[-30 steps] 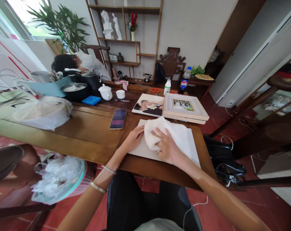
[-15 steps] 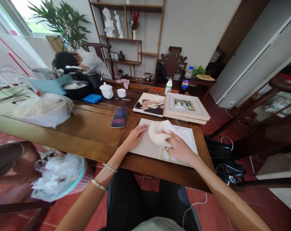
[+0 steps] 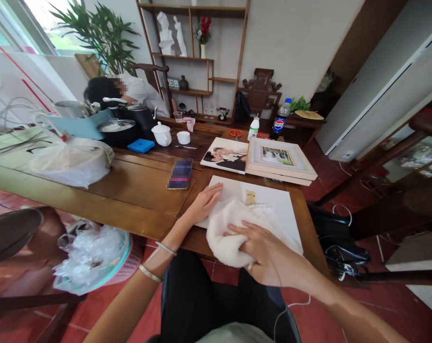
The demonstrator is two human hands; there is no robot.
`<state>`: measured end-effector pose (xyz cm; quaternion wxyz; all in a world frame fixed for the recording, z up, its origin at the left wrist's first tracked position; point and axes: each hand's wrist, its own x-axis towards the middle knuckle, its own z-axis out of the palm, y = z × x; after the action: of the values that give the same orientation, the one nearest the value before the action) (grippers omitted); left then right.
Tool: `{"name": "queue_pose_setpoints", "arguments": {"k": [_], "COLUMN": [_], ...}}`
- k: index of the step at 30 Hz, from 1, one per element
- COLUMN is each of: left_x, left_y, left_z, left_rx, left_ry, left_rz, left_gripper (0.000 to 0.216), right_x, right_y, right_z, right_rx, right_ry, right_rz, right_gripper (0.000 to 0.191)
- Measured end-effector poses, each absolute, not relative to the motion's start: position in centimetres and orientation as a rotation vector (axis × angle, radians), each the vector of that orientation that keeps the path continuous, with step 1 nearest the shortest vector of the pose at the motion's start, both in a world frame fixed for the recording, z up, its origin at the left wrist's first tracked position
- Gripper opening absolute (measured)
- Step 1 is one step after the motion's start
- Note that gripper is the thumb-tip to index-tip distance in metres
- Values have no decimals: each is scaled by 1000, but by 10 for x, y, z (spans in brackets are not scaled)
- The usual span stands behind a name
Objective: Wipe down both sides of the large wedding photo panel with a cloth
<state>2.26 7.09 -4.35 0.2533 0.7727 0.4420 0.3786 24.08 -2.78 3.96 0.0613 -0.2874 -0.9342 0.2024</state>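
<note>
A flat white panel (image 3: 280,205) lies on the wooden table in front of me. My left hand (image 3: 204,202) rests flat on its left edge, fingers stretched out and holding nothing. Bunched under my right hand (image 3: 261,245) is a fluffy white cloth (image 3: 225,233), gripped and pressed on the panel's near side, hanging over its front edge. A small tan bracket-like piece (image 3: 251,197) with dark spots shows on the panel beyond the cloth. The cloth hides much of the panel's near half.
Behind the panel lie a photo print (image 3: 225,155) and stacked white frames (image 3: 280,159). Orange scissors (image 3: 235,133), a white bottle (image 3: 253,128) and a cola bottle (image 3: 281,119) stand farther back. A phone (image 3: 180,174) lies left. A basket (image 3: 126,262) holding plastic bags is at lower left.
My right hand has pulled the cloth toward me, from the panel's middle to its near edge. The tan piece at the far side is now uncovered. My left hand stays on the left edge.
</note>
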Motion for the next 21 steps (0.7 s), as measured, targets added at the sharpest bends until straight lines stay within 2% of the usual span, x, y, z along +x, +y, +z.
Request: {"name": "queue_pose_setpoints", "arguments": {"k": [3, 10, 16, 21], "left_x": [22, 21, 21, 21], "left_y": [73, 75, 76, 76], "left_z": [-47, -50, -50, -50], "left_rx": [2175, 2189, 2192, 2230], "left_ry": [1204, 1197, 1205, 1217], "left_rz": [978, 956, 984, 1000], "left_gripper": [39, 35, 34, 32], "right_x": [263, 277, 229, 189], "right_y": [-24, 41, 104, 126], "right_z": [42, 25, 31, 34], "right_rx": [-1066, -1528, -1361, -1296], "right_ry": [-2698, -2322, -2419, -2534], "right_rz": [637, 462, 532, 523], "right_gripper": [25, 19, 26, 20]}}
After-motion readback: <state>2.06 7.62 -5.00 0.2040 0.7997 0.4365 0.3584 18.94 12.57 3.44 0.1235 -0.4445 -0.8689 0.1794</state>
